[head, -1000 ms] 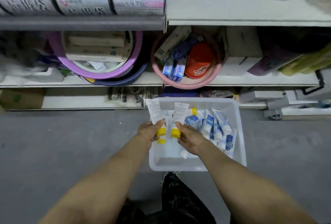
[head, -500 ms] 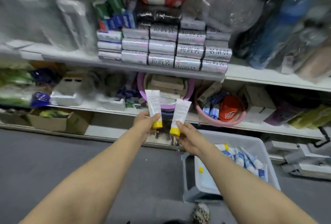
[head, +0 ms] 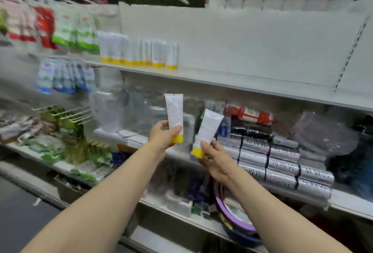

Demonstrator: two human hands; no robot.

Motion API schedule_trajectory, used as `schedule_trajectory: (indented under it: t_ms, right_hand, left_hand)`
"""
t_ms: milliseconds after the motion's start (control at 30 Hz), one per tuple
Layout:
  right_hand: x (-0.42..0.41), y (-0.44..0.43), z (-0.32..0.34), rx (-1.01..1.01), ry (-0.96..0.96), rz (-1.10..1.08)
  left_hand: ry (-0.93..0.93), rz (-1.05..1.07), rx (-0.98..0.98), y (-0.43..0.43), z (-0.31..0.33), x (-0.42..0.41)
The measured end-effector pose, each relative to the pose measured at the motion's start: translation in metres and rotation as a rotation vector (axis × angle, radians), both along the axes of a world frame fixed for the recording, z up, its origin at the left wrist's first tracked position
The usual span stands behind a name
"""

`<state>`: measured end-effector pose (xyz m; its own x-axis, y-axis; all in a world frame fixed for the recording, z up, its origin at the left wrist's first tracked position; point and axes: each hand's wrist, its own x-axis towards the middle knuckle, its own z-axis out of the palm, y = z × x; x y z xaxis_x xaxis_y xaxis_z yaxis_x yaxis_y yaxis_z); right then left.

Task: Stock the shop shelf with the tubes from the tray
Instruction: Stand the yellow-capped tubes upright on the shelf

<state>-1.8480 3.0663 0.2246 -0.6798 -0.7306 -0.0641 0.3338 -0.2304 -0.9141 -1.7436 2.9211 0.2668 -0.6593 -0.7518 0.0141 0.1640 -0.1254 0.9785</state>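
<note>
Raised toward shelf [head: 232, 80]: L grip [head: 163, 137] holds flat white yellow-capped tube [head: 174, 111], R grip [head: 215, 158] another tube [head: 207, 129].

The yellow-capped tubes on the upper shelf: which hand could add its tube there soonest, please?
Probably the left hand: its upright tube, cap down, is higher and closer to the shelved row. The right hand holds its tilted tube lower.

The one camera sits on my head. It faces forward at the shop shelves [head: 252, 83], tipped a bit, so they slope down to the right. My arms come in from the bottom edge. My left hand [head: 163, 136] and right hand [head: 215, 158] show near the middle, close to the lens.
</note>
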Motion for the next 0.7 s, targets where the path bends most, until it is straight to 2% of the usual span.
schedule_trajectory:
  t_ms: [233, 367, 533, 700]
  right_hand:
    - [-0.010, -0.137, 0.107, -0.200, 0.147, 0.124]
    - [-0.037, -0.212, 0.161, -0.277, 0.185, 0.134]
    - [-0.091, -0.282, 0.217, -0.177, 0.347, -0.005]
    - [-0.141, -0.333, 0.230, -0.028, 0.398, -0.180]
  left_hand:
    - [0.136, 0.108, -0.138, -0.124, 0.090, -0.008]
    - [0.133, 0.130, -0.193, -0.197, 0.132, -0.029]
    - [0.019, 0.181, -0.346, -0.282, 0.168, -0.070]
    - [-0.065, 0.173, -0.492, -0.331, 0.180, -0.116]
